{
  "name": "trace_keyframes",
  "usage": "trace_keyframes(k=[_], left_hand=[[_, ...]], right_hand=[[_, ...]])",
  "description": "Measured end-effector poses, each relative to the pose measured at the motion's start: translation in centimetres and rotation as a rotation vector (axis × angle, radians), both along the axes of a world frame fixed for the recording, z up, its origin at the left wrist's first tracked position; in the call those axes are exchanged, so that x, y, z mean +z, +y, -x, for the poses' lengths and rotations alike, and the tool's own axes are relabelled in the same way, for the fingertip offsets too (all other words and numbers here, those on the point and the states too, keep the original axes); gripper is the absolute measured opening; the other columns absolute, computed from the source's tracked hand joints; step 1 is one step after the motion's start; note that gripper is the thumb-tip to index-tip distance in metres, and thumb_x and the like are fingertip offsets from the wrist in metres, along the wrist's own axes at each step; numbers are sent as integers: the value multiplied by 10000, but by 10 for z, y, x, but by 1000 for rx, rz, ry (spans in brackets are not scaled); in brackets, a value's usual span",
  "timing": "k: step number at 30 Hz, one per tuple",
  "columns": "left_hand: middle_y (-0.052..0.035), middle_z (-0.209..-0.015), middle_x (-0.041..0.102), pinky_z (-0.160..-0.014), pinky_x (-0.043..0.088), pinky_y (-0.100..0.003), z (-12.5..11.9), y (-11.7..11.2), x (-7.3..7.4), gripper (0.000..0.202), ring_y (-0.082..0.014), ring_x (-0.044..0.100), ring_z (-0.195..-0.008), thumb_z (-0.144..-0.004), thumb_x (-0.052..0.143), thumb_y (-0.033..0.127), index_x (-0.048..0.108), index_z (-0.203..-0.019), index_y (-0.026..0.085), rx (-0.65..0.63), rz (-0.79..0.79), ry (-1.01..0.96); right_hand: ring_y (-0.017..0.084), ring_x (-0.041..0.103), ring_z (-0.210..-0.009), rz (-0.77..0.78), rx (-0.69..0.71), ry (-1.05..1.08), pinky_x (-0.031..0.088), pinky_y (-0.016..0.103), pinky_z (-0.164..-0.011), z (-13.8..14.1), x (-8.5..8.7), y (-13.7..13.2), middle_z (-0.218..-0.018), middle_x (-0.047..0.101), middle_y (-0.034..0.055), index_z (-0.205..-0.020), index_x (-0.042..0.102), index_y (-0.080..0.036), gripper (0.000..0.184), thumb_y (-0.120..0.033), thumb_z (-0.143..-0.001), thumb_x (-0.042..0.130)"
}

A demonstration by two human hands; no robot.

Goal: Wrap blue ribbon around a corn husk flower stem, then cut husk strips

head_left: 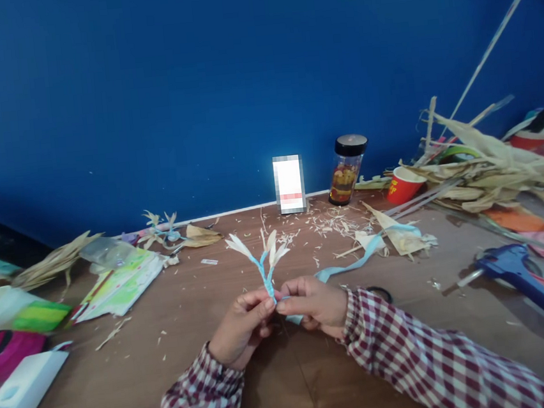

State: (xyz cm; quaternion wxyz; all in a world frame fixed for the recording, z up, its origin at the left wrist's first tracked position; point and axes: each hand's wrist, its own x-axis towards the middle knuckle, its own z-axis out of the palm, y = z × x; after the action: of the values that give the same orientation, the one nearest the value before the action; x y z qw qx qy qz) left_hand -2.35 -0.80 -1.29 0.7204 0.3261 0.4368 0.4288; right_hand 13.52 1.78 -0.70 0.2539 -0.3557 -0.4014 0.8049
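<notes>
Upright between my hands stands a small corn-husk flower sprig, its pale petals on branches wrapped in light blue tape. My left hand pinches the bottom of its stem between thumb and finger. Right beside it, my right hand is closed on a light blue ribbon at the stem's base. From that hand the ribbon trails back and right across the table toward a piece of dried husk. The ribbon's part inside the fingers is hidden.
Husk scraps litter the brown table. A blue glue gun and a large husk pile lie right. Behind stand a red paper cup and a black-lidded bottle. A colourful packet and a white power strip are left.
</notes>
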Motion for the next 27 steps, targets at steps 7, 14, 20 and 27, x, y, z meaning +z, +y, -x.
trace_keyframes(k=[7,14,20,27], left_hand=[[35,-524,480,-380,298,-123,-3,4,3,246,-38,390,-462,-596,741,321,671,-729,126,67,10,179],[40,-509,486,-370,244,-118,0,8,1,289,-26,361,-445,-606,730,328,669,-794,118,138,-35,226],[39,-524,487,-384,250,-125,6,12,1,291,-30,374,-460,-596,733,324,670,-786,113,190,-54,230],[58,-459,467,-374,227,-141,4,11,0,300,-20,351,-387,-596,722,346,646,-769,113,196,-40,248]], right_hand=[[55,359,-483,-545,-137,-345,266,180,-444,0,-9,1,-530,456,-56,-659,525,-150,171,-279,-676,636],[83,429,-516,-748,-51,-578,301,192,-463,-8,-2,3,-571,523,-39,-707,569,-168,209,-341,-643,666],[114,506,-579,-1011,141,-844,328,225,-529,-52,23,22,-619,589,-6,-706,628,-174,183,-309,-775,526],[154,542,-678,-1433,-24,-1490,339,253,-543,-126,80,34,-919,618,30,-890,659,-260,228,-221,-833,442]])
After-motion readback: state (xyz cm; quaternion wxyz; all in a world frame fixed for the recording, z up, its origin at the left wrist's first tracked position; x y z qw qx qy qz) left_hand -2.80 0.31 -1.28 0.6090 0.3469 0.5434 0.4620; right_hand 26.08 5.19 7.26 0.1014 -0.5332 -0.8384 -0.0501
